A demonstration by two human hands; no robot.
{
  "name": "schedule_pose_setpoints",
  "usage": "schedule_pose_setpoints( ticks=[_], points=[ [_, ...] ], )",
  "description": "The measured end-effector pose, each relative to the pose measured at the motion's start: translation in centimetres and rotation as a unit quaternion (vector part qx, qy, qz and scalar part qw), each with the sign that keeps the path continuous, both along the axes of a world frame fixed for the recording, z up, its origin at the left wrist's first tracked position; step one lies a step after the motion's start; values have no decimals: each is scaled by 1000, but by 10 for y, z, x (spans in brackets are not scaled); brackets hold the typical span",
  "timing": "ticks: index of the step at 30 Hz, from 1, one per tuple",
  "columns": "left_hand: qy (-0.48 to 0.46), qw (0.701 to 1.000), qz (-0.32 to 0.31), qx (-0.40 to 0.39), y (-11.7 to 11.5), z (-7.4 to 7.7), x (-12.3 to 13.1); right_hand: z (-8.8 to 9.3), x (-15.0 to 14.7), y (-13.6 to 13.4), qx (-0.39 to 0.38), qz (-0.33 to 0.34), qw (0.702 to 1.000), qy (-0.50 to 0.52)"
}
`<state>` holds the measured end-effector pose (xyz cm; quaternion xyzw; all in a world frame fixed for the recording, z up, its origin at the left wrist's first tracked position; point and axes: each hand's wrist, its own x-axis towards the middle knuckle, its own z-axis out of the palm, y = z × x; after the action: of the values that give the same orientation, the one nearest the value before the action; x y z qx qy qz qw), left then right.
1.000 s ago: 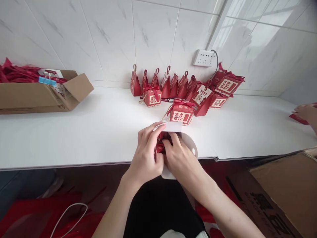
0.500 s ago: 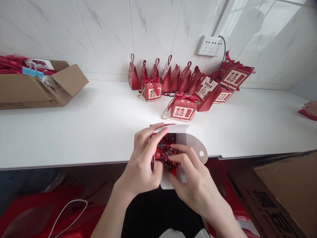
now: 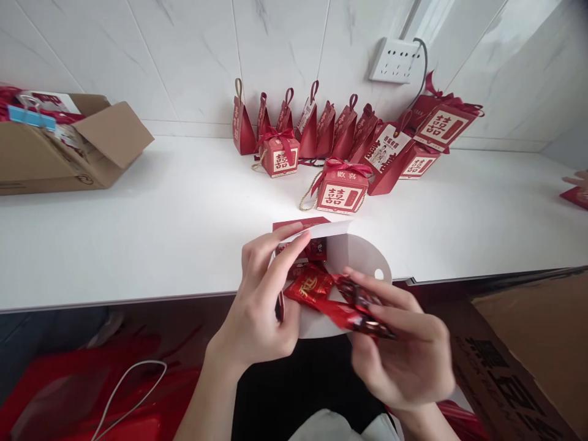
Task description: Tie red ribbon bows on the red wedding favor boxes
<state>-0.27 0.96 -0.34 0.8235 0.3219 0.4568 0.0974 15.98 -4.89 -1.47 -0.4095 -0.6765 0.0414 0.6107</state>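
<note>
My left hand [image 3: 261, 294] grips the side of an open red paper box with white inner flaps [image 3: 353, 257], held at the front edge of the white counter [image 3: 138, 226]. Red wrapped candies [image 3: 312, 285] show inside the box's mouth. My right hand [image 3: 399, 343] is just below and to the right of the box, fingers closed on dark red wrapped candies [image 3: 362, 306]. The box's bottom is hidden by my hands.
Several finished red gift boxes and pointed red bags [image 3: 340, 135] stand at the back wall under a white socket [image 3: 395, 59]. An open cardboard box [image 3: 59, 153] sits far left, another carton [image 3: 528, 361] low right. Another person's hand [image 3: 576, 180] rests at the right edge.
My right hand has come out of the box toward me, holding wrapped candies. The left hand keeps its grip on the box. The view has tilted down slightly.
</note>
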Motion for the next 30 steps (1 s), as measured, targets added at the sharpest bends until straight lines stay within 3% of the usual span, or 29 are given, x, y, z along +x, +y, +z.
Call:
schedule_pose_setpoints(
  ticks=[6, 11, 17, 23, 27, 30],
  points=[
    [-10, 1000, -14, 12, -1, -3, 2, -1, 6, 3, 90, 39, 977, 191],
    [-15, 1000, -1, 9, -1, -3, 1, 11, 11, 0, 49, 50, 950, 304],
    [-20, 1000, 5, -19, 4, 2, 2, 17, 38, 21, -37, -29, 909, 415],
    [-24, 999, 7, -46, 6, 4, 3, -6, 58, 54, -190, -103, 919, 330],
    [-26, 998, -2, -50, 8, 5, 3, -27, 66, 68, -248, -218, 922, 202],
    [-25, 998, -6, -55, 10, 7, 4, -36, 69, 75, -308, -267, 908, 91]
  ],
)
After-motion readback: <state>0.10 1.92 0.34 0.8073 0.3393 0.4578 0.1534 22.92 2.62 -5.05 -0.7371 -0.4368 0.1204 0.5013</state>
